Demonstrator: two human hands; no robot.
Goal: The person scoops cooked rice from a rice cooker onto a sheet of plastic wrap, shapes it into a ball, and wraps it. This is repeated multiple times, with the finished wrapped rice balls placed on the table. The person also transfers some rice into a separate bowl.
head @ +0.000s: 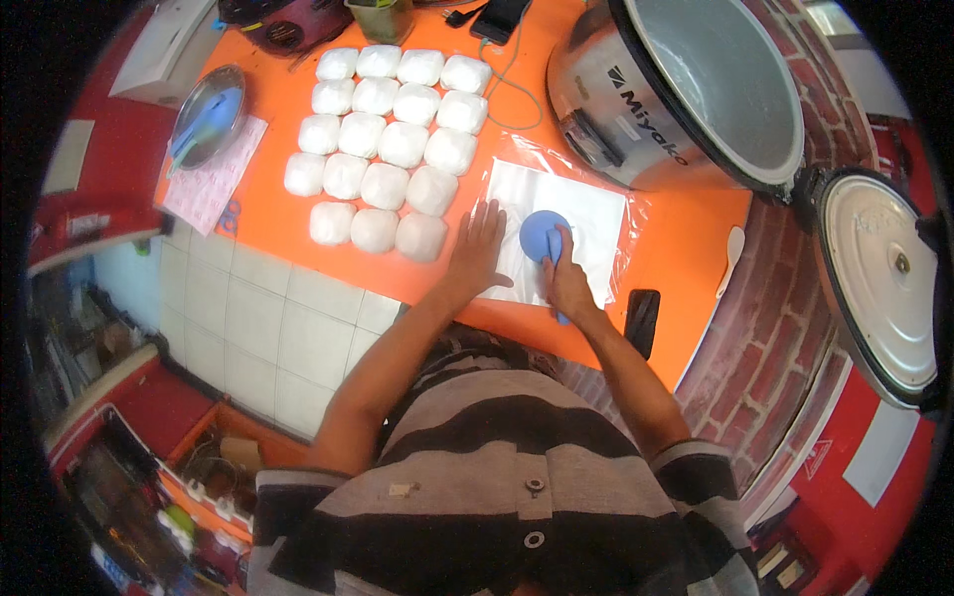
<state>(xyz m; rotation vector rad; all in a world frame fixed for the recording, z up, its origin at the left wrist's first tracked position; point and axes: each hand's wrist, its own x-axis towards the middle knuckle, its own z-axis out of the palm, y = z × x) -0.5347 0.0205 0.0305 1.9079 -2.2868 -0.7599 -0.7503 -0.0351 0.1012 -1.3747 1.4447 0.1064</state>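
On the orange table [689, 246] lies a stack of white sheets [596, 201] over clear plastic film. My left hand [479, 249] rests flat on the left part of the sheets, its fingers apart and nothing held. Gripped by the handle in my right hand [570, 283] is a blue rice paddle [542, 235], its round head over the middle of the sheets. To the left, several white wrapped rounded bundles [384, 186] sit in rows. What the bundles hold inside is hidden.
An open Miyako rice cooker [633, 104] stands at the back right, its raised lid [883, 276] beyond the table. A black phone [642, 324] and a white spoon [732, 257] lie near the right edge. Another phone [498, 18] with a cable is behind; a bowl with blue utensils [231, 78] sits left.
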